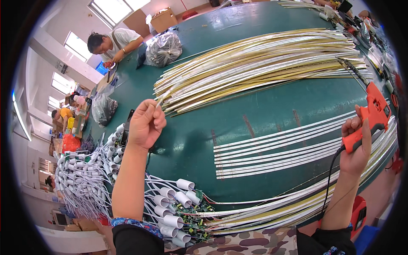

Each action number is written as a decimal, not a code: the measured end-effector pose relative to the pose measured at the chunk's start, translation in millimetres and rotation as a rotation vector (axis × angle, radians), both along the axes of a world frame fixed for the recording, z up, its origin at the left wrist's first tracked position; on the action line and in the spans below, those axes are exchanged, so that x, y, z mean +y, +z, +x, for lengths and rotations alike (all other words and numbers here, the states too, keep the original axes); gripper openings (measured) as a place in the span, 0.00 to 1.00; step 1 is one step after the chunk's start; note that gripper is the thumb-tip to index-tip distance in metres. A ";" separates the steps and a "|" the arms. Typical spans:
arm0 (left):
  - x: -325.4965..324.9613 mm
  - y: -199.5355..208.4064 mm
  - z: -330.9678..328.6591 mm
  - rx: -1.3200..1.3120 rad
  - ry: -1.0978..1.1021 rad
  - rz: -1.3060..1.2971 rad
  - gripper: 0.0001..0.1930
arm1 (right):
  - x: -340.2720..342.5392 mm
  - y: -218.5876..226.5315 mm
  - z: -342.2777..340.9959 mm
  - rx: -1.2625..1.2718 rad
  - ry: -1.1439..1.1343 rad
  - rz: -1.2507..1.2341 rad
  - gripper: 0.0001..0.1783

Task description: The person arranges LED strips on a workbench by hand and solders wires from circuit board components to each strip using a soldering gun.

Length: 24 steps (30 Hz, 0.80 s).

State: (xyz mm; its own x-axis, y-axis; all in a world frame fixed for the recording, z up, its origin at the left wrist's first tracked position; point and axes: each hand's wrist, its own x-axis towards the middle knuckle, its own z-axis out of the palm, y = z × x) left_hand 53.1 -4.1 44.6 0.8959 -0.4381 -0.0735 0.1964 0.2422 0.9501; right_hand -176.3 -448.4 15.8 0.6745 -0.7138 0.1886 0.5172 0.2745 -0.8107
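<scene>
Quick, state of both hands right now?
Left hand: closed, pinching a thin pale piece, too blurred to identify.
Right hand: closed around a red corded tool.

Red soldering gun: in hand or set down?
In hand: the right hand is closed around the handle of the red soldering gun, its tip pointing away from the person.

From head height, a fisheye view faces down over the nearby hands [146, 124] [355, 158] and table [187, 134]

White strips [255, 169] on green table [187, 140]
</scene>
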 end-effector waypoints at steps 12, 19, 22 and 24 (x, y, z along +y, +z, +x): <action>-9.1 -29.3 -6.7 0.073 -0.207 0.409 0.06 | -9.3 -5.1 -8.0 -0.053 -0.023 -0.007 0.28; -39.9 -39.8 -26.9 0.014 -0.227 0.846 0.05 | -6.1 -4.1 -4.9 -0.069 0.005 -0.043 0.28; -44.2 -41.8 -25.7 0.081 -0.329 0.803 0.05 | -5.1 -4.8 -3.8 -0.055 0.003 -0.037 0.27; -53.5 -38.0 -27.4 0.027 -0.374 0.900 0.05 | -5.3 -5.9 -3.6 -0.040 -0.001 -0.040 0.27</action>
